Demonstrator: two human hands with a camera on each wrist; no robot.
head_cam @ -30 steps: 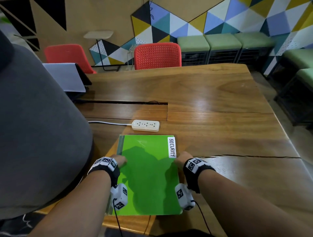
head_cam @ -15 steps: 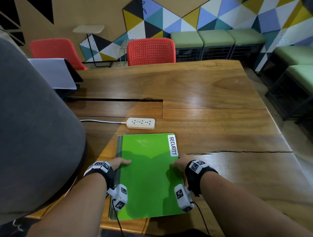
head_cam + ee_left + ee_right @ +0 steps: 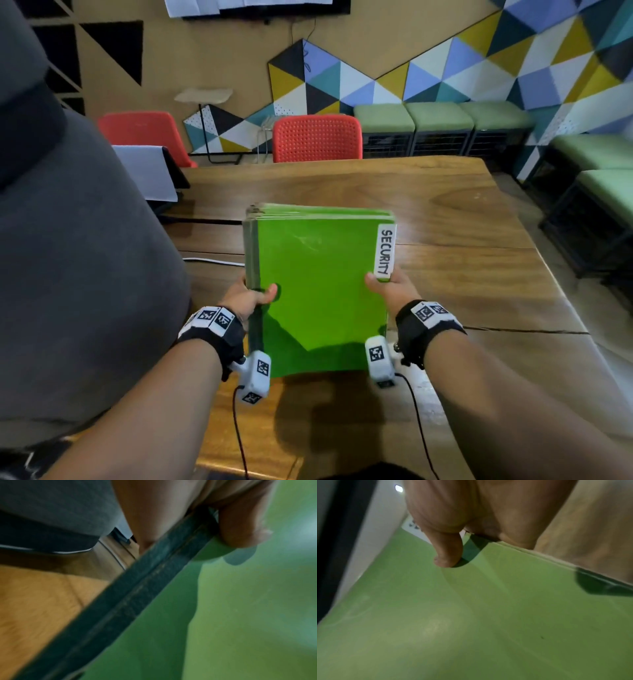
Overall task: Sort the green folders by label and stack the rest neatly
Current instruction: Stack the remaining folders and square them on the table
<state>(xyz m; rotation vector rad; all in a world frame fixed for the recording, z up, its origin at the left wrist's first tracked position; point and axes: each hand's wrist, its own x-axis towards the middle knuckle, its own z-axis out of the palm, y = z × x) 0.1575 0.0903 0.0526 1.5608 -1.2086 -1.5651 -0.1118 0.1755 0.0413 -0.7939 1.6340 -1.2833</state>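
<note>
- Gripping from both sides in the head view, the left hand (image 3: 248,298) pinches the dark spine edge of a stack of glossy green plastic folders (image 3: 318,291), thumb on the front cover, while the right hand (image 3: 390,289) pinches the open edge just below a white paper label reading SECURITY (image 3: 385,253). The stack is tilted up toward the wearer, and whether its lower edge touches the brown wooden table (image 3: 462,240) is hidden.
- To do this step well, I would judge it best to keep both thumbs firm, tap the lower edges on the wood to square them, then fan the covers so each label can be read before sorting.
- Left wrist view: the thumb (image 3: 240,531) presses flat on the green cover beside the dark spine strip (image 3: 137,595); the other fingers are behind and hidden. The picture is blurred.
- Right wrist view: the thumb (image 3: 447,553) bears down on the cover near its edge, several layered edges showing beneath the palm. The slick covers may slide against one another.
- Around them in the head view: a white cable (image 3: 212,261) runs over the table, two red perforated plastic chairs (image 3: 317,137) stand behind it, green cushioned stools (image 3: 438,120) line a wall of coloured triangle panels, and a grey chair back (image 3: 68,240) fills the left.
</note>
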